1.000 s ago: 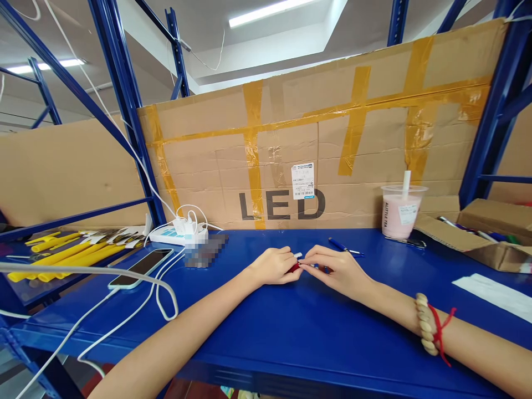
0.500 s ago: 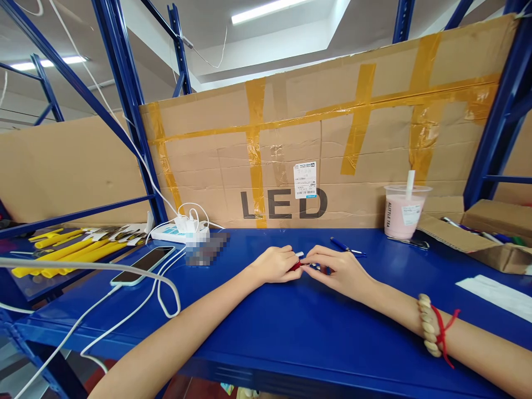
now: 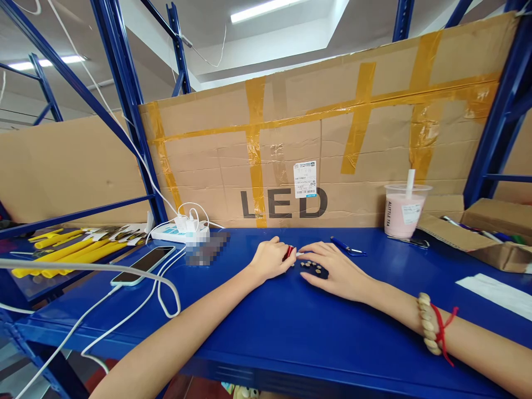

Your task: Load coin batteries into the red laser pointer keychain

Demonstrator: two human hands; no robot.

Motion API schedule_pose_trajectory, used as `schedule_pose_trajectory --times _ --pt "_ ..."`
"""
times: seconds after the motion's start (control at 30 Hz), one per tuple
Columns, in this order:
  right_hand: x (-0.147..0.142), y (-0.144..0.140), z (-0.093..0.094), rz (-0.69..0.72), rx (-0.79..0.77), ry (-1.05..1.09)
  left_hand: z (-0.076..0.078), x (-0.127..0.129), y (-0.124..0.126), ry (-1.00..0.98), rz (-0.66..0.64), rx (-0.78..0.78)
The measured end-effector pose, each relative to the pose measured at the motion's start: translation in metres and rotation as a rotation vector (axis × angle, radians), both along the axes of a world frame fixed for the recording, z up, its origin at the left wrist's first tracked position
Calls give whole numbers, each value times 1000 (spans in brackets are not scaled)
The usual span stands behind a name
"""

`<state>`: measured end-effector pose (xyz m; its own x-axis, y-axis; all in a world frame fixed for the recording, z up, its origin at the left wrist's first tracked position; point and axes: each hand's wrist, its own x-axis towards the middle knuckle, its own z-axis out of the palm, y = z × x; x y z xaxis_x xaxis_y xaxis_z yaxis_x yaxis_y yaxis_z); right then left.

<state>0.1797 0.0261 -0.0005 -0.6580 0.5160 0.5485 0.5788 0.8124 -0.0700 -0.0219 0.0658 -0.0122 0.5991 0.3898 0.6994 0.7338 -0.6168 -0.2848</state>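
My left hand [image 3: 272, 259] is closed around a small red object [image 3: 288, 252], mostly hidden by the fingers, so its kind cannot be made out. A small white bit [image 3: 299, 254] shows between the two hands. My right hand [image 3: 338, 270] hovers low over the blue tabletop, fingers apart, with its index fingertip close to that white bit. Several small, pale, round pieces [image 3: 318, 269] lie on the table between my right thumb and fingers. Just beyond that hand rests a blue pen [image 3: 348, 247].
A pink drink cup [image 3: 405, 211] with a straw stands at back right, beside an open cardboard box [image 3: 494, 244] of pens. White paper [image 3: 496, 296] lies at right. At left are a phone [image 3: 143, 266], cables, a power strip [image 3: 170, 233] and yellow-handled tools [image 3: 70, 255].
My right hand's fingers have spread from a pinch at the red object. My left hand has turned and shifted slightly left, still holding it. The small round pieces now show more.
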Motion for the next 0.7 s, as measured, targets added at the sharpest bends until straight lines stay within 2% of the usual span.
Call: schedule_pose_trajectory --times 0.27,0.5,0.7 --pt "3 0 -7 -22 -160 -156 1 3 -4 107 -80 27" --pt "3 0 -2 -25 -174 -127 1 3 -4 198 -179 35" --pt "3 1 -3 -27 -180 -98 1 2 -3 217 -200 33"
